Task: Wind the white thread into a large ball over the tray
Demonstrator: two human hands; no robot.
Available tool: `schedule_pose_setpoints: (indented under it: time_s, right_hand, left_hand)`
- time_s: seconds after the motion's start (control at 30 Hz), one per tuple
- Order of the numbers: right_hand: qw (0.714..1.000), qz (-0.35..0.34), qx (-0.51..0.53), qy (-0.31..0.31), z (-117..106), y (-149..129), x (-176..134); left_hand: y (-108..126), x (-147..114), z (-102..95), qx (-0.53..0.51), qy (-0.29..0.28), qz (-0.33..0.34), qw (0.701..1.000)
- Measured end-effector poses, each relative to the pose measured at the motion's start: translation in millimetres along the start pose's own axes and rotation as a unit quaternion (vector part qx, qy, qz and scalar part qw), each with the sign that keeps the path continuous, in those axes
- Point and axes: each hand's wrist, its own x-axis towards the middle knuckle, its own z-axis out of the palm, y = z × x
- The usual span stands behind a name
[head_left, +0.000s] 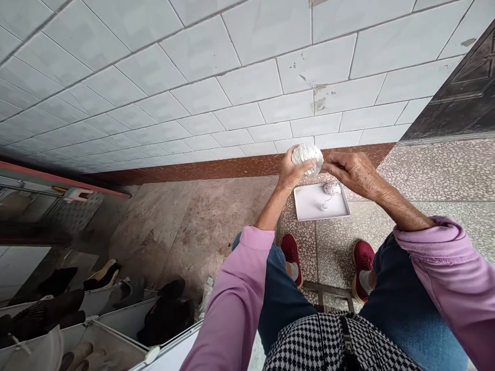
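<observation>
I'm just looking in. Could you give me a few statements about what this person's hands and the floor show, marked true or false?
1. The left hand grips a silvery foil ball. True.
2. A white tray lies on the floor. True.
3. The tray is bare. False: small foil pieces lie on it.
4. The person wears green shoes. False: red shoes.
5. The right hand rests on the knee. False: it is raised beside the ball.

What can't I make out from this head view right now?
- Near side of the silver ball: covered by the left hand.
- Right hand fingertips: too small to tell what they pinch.
- Two small silver pieces on the white tray: too small to identify.
- Shoe rack: cut off by the bottom edge.
</observation>
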Motion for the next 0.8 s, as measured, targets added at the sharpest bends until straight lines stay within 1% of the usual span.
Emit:
schedule_pose_setpoints:
  time_s: [0.07, 0.17, 0.23, 0.3, 0.4, 0.5, 0.6, 0.7, 0.8]
  right_hand:
    - [1.0, 0.009, -0.02, 0.011, -4.4, 6.6, 0.9]
    - [0.999, 0.02, -0.028, 0.027, -7.8, 14.9, 1.8]
    - [0.999, 0.027, -0.004, 0.032, -9.4, 18.5, 2.4]
    - [0.998, 0.036, 0.042, 0.034, -10.7, 20.6, 3.3]
    - [0.993, 0.042, 0.1, 0.039, -10.9, 21.8, 4.9]
    - [0.993, 0.032, 0.11, 0.035, -9.7, 23.0, 5.8]
    - [0.992, 0.015, 0.117, 0.036, -9.4, 26.3, 6.5]
    - [0.987, 0.013, 0.154, 0.05, -11.0, 32.0, 8.4]
    - [0.98, 0.037, 0.186, 0.058, -11.6, 38.6, 12.1]
  left_hand:
    - [-1.4, -2.6, 0.6, 0.022, -0.045, -0.011, 0.999]
    - [-2.5, -7.3, 1.3, 0.025, -0.129, -0.042, 0.99]
    - [-2.0, -10.4, 1.4, 0.015, -0.177, -0.063, 0.982]
    - [-0.3, -13.9, 1.5, 0.007, -0.209, -0.085, 0.974]
    - [2.5, -18.9, 2.9, 0.005, -0.233, -0.114, 0.966]
    - [4.4, -21.5, 5.2, 0.025, -0.241, -0.124, 0.962]
    - [6.3, -21.6, 6.9, 0.046, -0.265, -0.14, 0.953]
    - [7.9, -22.5, 7.2, 0.032, -0.295, -0.148, 0.944]
    - [7.9, -25.3, 6.7, -0.004, -0.323, -0.147, 0.935]
